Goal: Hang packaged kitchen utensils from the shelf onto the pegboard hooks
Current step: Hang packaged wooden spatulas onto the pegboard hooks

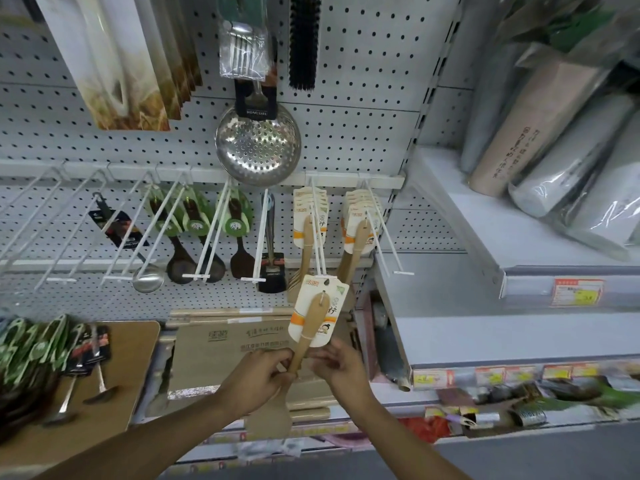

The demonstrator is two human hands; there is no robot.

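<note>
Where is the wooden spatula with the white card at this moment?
In the head view, the wooden spatula is low at centre, gripped by the left hand with the right hand beside it, its card just below the hook tip.

Blurred utensil packs (45, 344), perhaps ladles.

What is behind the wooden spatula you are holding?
Behind the wooden spatula with its white-and-orange card, held by both hands, lie flat brown cardboard boxes on the shelf. What lies under the boxes is covered.
</note>
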